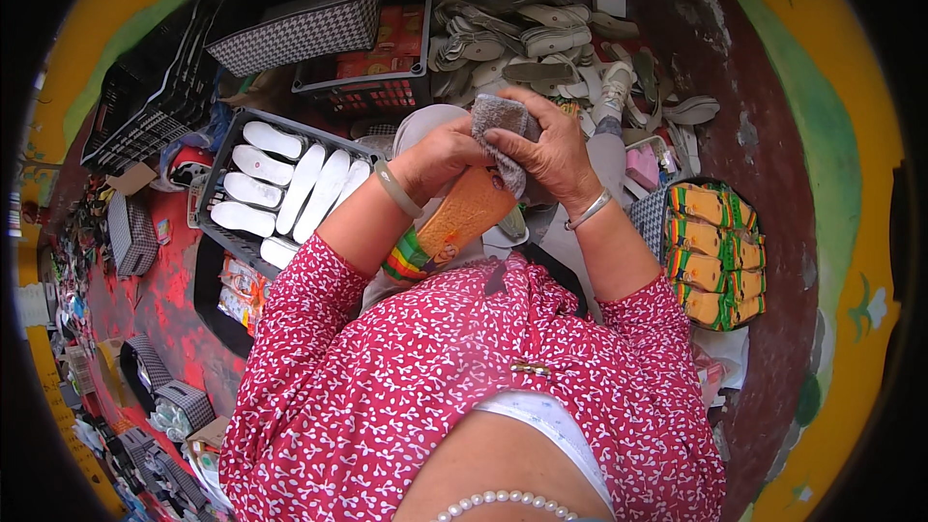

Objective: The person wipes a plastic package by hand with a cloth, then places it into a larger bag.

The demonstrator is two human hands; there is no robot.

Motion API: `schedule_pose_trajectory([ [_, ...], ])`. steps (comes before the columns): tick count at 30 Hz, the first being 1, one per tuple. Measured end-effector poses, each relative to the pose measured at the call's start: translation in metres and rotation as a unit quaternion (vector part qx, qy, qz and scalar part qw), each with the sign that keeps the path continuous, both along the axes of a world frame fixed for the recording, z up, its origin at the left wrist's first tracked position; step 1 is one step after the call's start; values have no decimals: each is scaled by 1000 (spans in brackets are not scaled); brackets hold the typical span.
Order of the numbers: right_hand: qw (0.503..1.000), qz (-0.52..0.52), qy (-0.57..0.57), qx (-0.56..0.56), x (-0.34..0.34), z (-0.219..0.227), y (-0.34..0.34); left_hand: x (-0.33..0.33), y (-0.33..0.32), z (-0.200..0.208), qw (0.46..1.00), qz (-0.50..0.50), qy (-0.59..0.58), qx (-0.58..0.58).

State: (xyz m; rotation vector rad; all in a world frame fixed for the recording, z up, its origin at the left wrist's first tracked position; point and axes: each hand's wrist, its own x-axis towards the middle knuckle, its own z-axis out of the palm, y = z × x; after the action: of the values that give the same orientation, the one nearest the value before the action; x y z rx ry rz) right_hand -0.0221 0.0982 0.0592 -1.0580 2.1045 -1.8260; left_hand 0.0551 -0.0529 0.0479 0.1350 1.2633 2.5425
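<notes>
Pearl necklace (500,497) nearest, left hand (445,154) and right hand (551,152) finger-clamped grey cloth (495,114) beside unstacked orange insole (468,208), stacked insoles (698,272) to its right.

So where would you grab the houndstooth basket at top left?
By the middle of its near rim, I'd say, coming from above on the wearer's side and pinching the wall. The houndstooth basket looks open-topped, and that rim is exposed. The left hand and right hand are both on the grey fuzzy piece, so one would need freeing.
</notes>
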Motion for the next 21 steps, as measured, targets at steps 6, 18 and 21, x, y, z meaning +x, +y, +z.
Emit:
schedule_pose_trajectory([
  [6,977,-139,142,72,2,-8,0,-1,8,2,999,-35,-9,3],
  [18,936,-82,-317,-127,-24,-29,-3,-2,4,2,999,-19,1,-49],
  [21,837,9,-475,-271,-43,-55,14,2,-3,1,1000,7,-12,25],
])
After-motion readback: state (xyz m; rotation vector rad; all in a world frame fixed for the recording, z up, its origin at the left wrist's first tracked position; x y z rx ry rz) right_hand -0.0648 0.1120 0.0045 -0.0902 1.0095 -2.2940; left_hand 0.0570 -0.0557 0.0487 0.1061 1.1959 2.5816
